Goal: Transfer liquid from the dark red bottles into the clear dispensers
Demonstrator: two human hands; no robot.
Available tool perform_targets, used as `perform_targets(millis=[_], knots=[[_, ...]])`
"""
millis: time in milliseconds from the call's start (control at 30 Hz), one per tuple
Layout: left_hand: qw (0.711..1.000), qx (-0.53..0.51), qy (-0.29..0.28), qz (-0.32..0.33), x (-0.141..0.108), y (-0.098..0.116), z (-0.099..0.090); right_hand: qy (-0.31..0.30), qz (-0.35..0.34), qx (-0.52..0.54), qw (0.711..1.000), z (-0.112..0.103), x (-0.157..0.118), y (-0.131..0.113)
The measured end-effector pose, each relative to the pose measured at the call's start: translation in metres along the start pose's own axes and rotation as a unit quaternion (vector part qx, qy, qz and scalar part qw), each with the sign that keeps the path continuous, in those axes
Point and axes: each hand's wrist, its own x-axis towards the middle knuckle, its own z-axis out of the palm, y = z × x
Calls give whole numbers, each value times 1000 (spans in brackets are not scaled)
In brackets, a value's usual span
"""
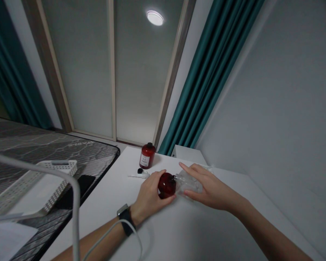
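My left hand (153, 192) is wrapped round a dark red, glossy bottle (167, 184) on the white table. In my right hand (206, 186) is a clear plastic container (189, 181), gripped between thumb and fingers and lying on its side. Its narrow end meets the dark neck of the red bottle; whether liquid passes between them I cannot tell. Just beyond my left hand lie a white pump head (139, 175) and a small black cap (140, 170). Farther back stands a second red bottle (147, 156), upright, with a black top and a white label.
A white perforated basket (61, 165) and a black flat item (83, 185) rest on the dark patterned surface (92, 148) at left. A pale cable (76, 203) crosses the left foreground. Behind the table (184, 228) are a white box (190, 153) and teal curtains (203, 87); a wall flanks its right.
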Motion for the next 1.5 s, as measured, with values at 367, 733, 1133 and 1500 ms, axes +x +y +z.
perform_targets(millis=[367,733,1133,1500], knots=[[1000,-9,-5,-6,-1,0,1,-9,-8,-6,1000,-3,2,-2],[1000,-3,-7,-11,-3,-2,2,-3,-20,-9,1000,-2,3,2],[1000,-1,-1,-7,-1,-2,2,-8,-17,-6,1000,-4,3,2],[1000,-5,-2,-9,-1,-3,3,-16,-14,-5,1000,-6,4,-1]])
